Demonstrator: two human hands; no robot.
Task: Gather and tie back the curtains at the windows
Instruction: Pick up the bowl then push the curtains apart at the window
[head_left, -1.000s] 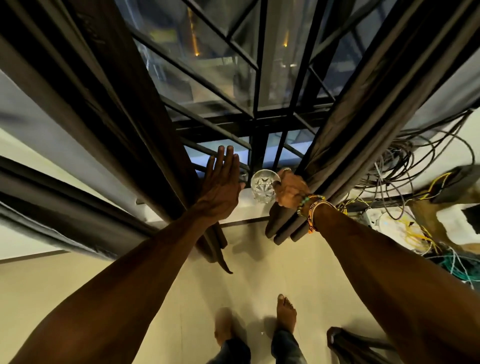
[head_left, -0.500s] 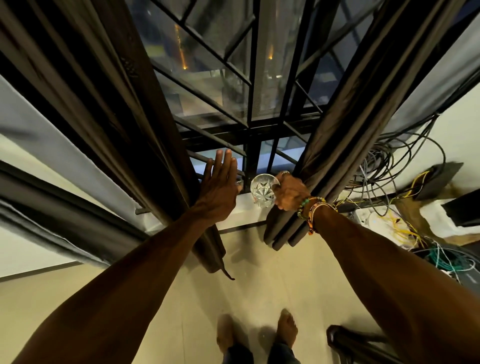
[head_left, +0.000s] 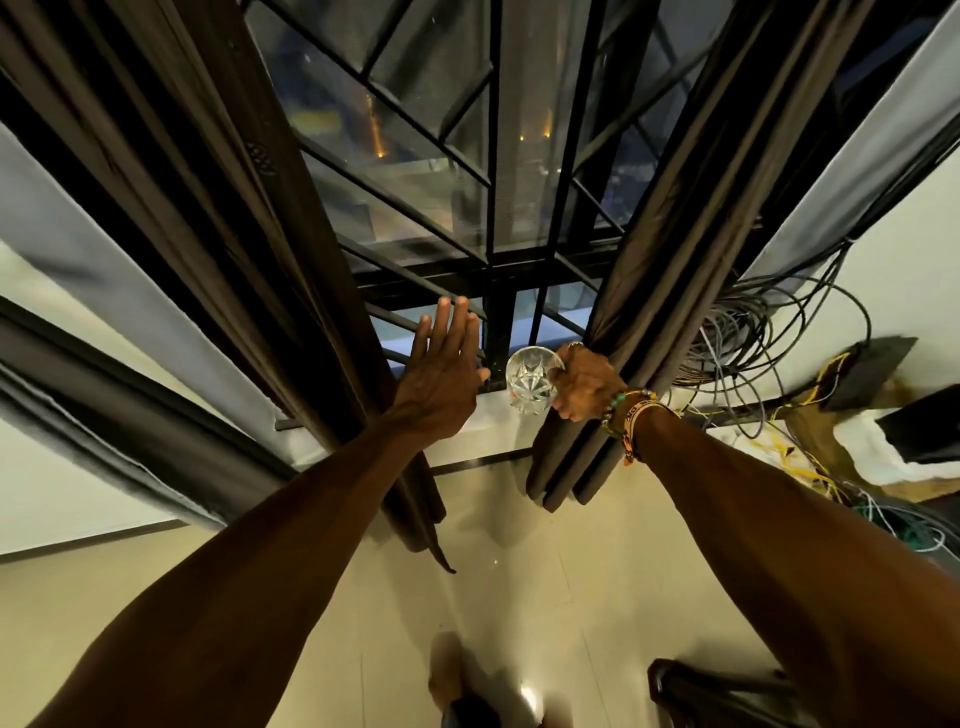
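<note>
Two dark brown curtains hang at a barred window (head_left: 498, 208). The left curtain (head_left: 249, 218) falls in folds to the floor; my left hand (head_left: 441, 374) is flat and open, fingers together, pressed against its inner edge. The right curtain (head_left: 675, 270) hangs in thick folds; my right hand (head_left: 582, 384), with beaded bracelets at the wrist, is closed beside its inner edge. A cut-glass tumbler (head_left: 530, 379) stands on the white sill (head_left: 483, 431), touching that hand's fingers. Whether the hand grips the glass or curtain cloth, I cannot tell.
A tangle of cables (head_left: 753, 338) hangs on the wall right of the window, with more wires (head_left: 883, 519) on the floor below. A dark chair part (head_left: 717, 691) sits at the bottom right. My bare feet (head_left: 452, 680) stand on the pale tiled floor.
My left hand has slid a little up along the left curtain's edge. The right hand stays by the glass. The view has tilted, and my feet sit lower in the frame.
</note>
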